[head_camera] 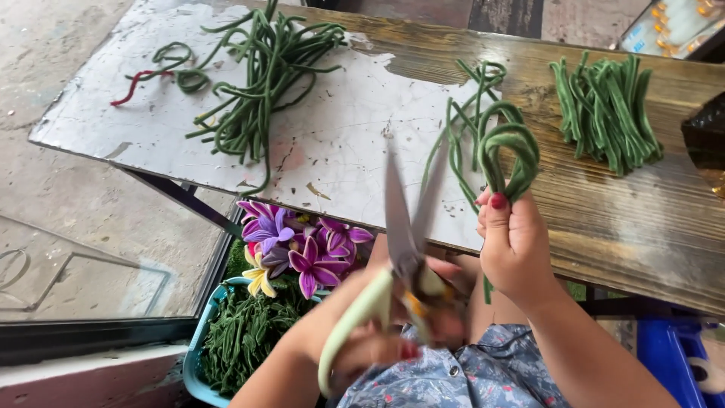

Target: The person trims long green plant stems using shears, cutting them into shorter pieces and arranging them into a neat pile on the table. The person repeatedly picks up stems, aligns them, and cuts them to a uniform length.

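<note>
The right hand (513,249) pinches a looped bundle of soft green fuzzy wire stems (502,151) above the wooden table (634,227); it probably bends easily. The left hand (393,332) grips pale-handled scissors (404,249), blades open.

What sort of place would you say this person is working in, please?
Probably a craft stall or workshop for artificial flowers: green fuzzy wire stems on a worn table, a basket of purple flowers, scissors in hand.
</note>
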